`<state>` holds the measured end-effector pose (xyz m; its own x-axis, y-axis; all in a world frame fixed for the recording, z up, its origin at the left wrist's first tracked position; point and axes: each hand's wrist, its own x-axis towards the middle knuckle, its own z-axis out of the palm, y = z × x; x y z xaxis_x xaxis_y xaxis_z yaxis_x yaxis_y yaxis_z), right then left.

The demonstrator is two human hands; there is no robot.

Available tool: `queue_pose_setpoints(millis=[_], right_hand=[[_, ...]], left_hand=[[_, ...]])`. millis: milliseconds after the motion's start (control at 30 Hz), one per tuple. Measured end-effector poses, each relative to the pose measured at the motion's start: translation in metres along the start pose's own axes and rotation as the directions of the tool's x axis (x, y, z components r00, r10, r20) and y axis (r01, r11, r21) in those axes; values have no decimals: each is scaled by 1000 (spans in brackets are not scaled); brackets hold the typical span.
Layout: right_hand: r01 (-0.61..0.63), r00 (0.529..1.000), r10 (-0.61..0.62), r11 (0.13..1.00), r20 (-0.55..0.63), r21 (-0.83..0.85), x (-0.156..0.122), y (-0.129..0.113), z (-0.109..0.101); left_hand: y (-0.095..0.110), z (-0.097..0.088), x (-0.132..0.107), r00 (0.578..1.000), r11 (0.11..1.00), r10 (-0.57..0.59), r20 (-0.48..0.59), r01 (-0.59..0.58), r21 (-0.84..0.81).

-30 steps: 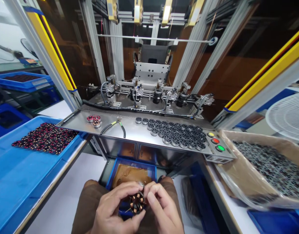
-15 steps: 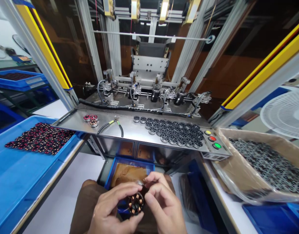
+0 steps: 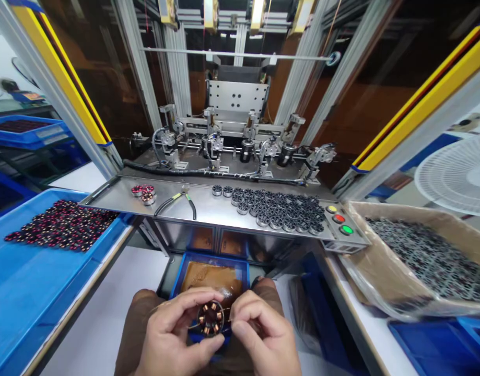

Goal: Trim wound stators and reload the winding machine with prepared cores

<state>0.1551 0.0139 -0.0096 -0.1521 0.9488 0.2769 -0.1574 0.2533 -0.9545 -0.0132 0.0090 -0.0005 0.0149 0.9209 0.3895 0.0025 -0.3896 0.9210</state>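
Head view | left hand clamped on a copper-wound ring | right hand, fingertips together (contents unclear) | seems light, stiff; best held by outer rim, sparing fragile windings

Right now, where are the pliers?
In the head view, the pliers lie left of centre on the metal ledge, between three red-and-copper parts and the dark parts at right.

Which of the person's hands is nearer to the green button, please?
Right. The right hand is below and to the left of the green button in the view; the left hand, holding the copper-wound part, is farther left.
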Motion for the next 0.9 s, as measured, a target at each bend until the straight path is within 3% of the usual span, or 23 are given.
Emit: queue_pose_setpoints(millis=[167, 333, 433, 600, 767, 900], right_hand=[[7, 1000, -7, 999, 10, -40, 0, -3, -4], [172, 981, -159, 977, 110, -129, 4, -9, -8], [226, 973, -214, 957, 85, -183, 3, -12, -9], [178, 984, -172, 959, 47, -219, 1, -14, -6], [210, 978, -202, 953, 60, -219, 2, -15, -5], [268, 963, -254, 935, 89, -232, 3, -16, -9]], left_hand=[[4, 0, 2, 999, 999, 36, -3, -36, 33], [9, 2, 5, 997, 996, 80, -17, -79, 46], [8, 1, 4, 994, 991, 110, 5, -110, 83], [8, 1, 2, 982, 964, 183, 43, -188, 187], [8, 1, 1, 968, 934, 244, 63, -252, 255], [4, 0, -3, 977, 952, 204, 61, -213, 219]])
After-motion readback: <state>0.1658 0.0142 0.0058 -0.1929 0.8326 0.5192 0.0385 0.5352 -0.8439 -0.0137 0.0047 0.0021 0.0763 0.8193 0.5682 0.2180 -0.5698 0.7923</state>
